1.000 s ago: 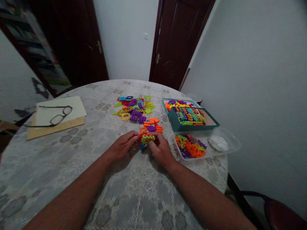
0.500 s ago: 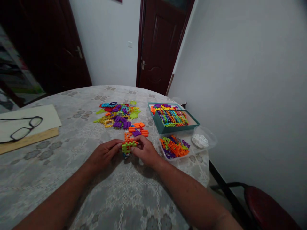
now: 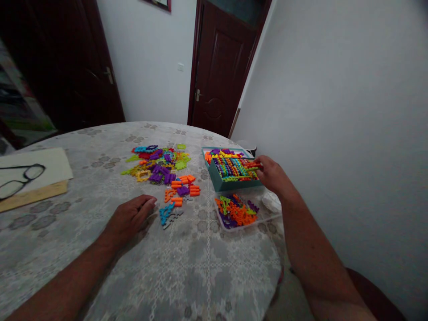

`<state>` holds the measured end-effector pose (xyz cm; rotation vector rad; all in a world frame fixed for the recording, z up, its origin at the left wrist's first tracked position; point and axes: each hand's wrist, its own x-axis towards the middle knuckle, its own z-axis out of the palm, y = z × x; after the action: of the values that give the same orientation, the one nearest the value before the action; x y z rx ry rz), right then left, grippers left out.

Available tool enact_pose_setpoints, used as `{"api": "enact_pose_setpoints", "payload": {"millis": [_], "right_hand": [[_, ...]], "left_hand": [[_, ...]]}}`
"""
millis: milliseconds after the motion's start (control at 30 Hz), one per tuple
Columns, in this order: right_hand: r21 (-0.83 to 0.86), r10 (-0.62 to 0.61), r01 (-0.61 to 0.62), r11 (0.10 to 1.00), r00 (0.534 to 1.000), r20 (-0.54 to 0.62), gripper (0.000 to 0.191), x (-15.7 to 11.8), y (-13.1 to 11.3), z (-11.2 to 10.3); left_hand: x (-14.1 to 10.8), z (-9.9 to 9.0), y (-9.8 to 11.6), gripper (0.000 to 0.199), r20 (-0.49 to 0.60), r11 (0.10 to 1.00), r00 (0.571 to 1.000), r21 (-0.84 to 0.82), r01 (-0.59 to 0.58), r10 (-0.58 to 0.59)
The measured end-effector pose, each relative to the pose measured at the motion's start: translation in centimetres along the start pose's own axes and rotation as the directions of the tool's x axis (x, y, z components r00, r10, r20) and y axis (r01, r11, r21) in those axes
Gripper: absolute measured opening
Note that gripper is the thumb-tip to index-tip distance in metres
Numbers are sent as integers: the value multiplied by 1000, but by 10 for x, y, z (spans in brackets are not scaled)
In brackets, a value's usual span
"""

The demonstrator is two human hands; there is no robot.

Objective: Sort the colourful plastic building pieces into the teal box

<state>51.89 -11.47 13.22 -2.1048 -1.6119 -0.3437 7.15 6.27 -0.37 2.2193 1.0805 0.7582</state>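
My right hand (image 3: 271, 174) is over the right end of the dark green box (image 3: 218, 182), its fingers closed on a red and green piece (image 3: 252, 165). Rows of colourful linked pieces (image 3: 230, 167) fill that box. My left hand (image 3: 129, 217) rests on the table with its fingers close together, and no piece shows in it. Just right of it lie a blue piece (image 3: 165, 213) and a grey piece (image 3: 174, 218). Orange pieces (image 3: 177, 202) and a purple piece (image 3: 183, 191) are a little farther back.
A heap of mixed pieces (image 3: 160, 162) lies at the table's middle back. A clear tray (image 3: 230, 229) of orange and purple pieces stands in front of the green box. Glasses (image 3: 26, 174) rest on paper at the left. A wall rises at the right.
My right hand has moved right and away to the green box, with the red and green piece. My left hand has let go of that piece and drawn back left onto the table.
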Motion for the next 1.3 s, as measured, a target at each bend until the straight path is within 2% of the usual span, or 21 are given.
{"api": "enact_pose_setpoints", "payload": {"millis": [67, 133, 233, 333, 500, 667, 767, 867, 967, 1067, 1167, 1233, 1300], "right_hand": [[-155, 35, -17, 988, 993, 110, 35, 7, 26, 5], [-254, 83, -29, 967, 975, 205, 37, 12, 41, 11], [-327, 139, -27, 945, 937, 322, 36, 16, 49, 22], [-332, 151, -10, 943, 902, 404, 40, 17, 52, 28], [-227, 39, 48, 973, 931, 364, 56, 10, 55, 24], [-170, 31, 10, 985, 971, 236, 52, -4, 40, 15], [-99, -27, 42, 994, 990, 141, 49, -15, 12, 16], [52, -159, 155, 987, 984, 82, 44, -30, -36, 26], [286, -337, 284, 915, 929, 156, 44, -49, -96, 43], [405, -444, 315, 858, 852, 279, 47, -65, -154, 67], [350, -402, 272, 897, 831, 384, 42, -75, -197, 97], [268, -325, 224, 937, 840, 434, 36, -79, -216, 115], [207, -254, 179, 962, 866, 432, 32, -84, -226, 130]], "left_hand": [[2, 0, 0, 47, -2, 1000, 1000, 21, 0, 0], [3, 0, 1, 47, -1, 1000, 1000, 29, -1, 1], [4, -1, 2, 47, -5, 999, 1000, 32, -8, 8], [3, -1, 2, 47, -7, 999, 1000, 43, 2, -2], [4, 0, 1, 46, 1, 998, 1000, 60, 6, -6], [3, 0, 5, 43, -13, 1000, 1000, 25, -9, 9], [0, -2, 12, 42, -9, 999, 999, 8, -35, 35], [-2, 0, 13, 42, 8, 997, 997, 13, -81, 81], [-2, 4, 7, 44, 28, 993, 993, 24, -115, 115], [-3, 8, 2, 47, 56, 985, 985, 44, -166, 163], [-4, 11, 1, 47, 107, 971, 971, 84, -225, 216], [-4, 12, 2, 46, 148, 958, 957, 101, -268, 252], [-5, 13, 4, 50, 181, 945, 942, 114, -307, 284]]}}
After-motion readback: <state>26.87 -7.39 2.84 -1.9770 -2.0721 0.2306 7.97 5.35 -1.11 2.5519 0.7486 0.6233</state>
